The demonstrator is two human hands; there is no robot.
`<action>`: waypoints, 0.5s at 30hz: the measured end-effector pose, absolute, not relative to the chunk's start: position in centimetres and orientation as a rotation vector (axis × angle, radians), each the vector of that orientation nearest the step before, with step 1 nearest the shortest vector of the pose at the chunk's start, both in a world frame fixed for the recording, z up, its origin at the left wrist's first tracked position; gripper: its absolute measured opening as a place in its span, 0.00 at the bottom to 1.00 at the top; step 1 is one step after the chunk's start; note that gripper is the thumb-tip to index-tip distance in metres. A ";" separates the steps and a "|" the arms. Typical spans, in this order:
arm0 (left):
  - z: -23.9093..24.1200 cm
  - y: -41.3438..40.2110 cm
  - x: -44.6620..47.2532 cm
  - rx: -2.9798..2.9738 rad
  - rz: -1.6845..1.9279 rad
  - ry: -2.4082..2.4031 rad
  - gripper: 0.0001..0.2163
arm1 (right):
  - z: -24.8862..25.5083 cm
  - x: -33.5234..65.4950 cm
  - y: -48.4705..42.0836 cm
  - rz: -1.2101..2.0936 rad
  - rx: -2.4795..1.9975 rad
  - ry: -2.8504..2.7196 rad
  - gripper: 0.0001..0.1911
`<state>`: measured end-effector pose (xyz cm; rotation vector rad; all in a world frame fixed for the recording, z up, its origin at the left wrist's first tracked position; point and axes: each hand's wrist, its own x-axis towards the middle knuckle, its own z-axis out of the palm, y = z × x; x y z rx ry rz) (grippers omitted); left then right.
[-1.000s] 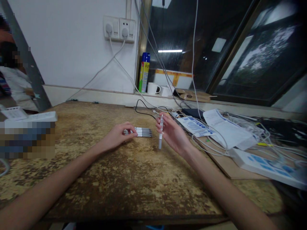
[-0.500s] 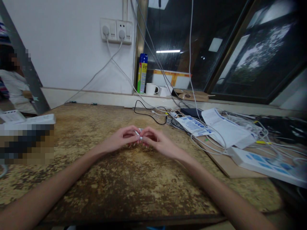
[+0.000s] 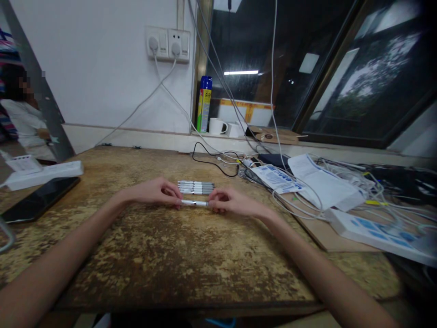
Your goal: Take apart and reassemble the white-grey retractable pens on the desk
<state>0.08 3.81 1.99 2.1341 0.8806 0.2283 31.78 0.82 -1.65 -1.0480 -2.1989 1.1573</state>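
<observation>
A white and grey pen (image 3: pixel 194 203) lies crosswise between my two hands, held at both ends. My left hand (image 3: pixel 157 192) pinches its left end between thumb and fingers. At the grey right end, the fingers of my right hand (image 3: pixel 235 202) are closed round it. Just beyond, several similar pens (image 3: pixel 196 187) lie side by side in a neat stack on the worn wooden table (image 3: pixel 177 255). My fingertips partly cover both ends of the nearer pen.
On the left are a phone (image 3: pixel 41 198) and a white power strip (image 3: pixel 48 175). Papers (image 3: pixel 321 182), tangled cables and a white box (image 3: pixel 375 232) crowd the right side. A spray can (image 3: pixel 204 105) and a mug (image 3: pixel 217 126) stand on the sill. Another person (image 3: pixel 25 118) is at far left.
My hands have moved apart from where their fingertips met. The pen between them and the row of pens behind now show. The view has shifted slightly.
</observation>
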 end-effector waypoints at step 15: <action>1.6 3.5 0.2 2.334 0.087 0.795 0.14 | -1.0 31.1 -0.5 1.128 -1.006 -2.412 0.13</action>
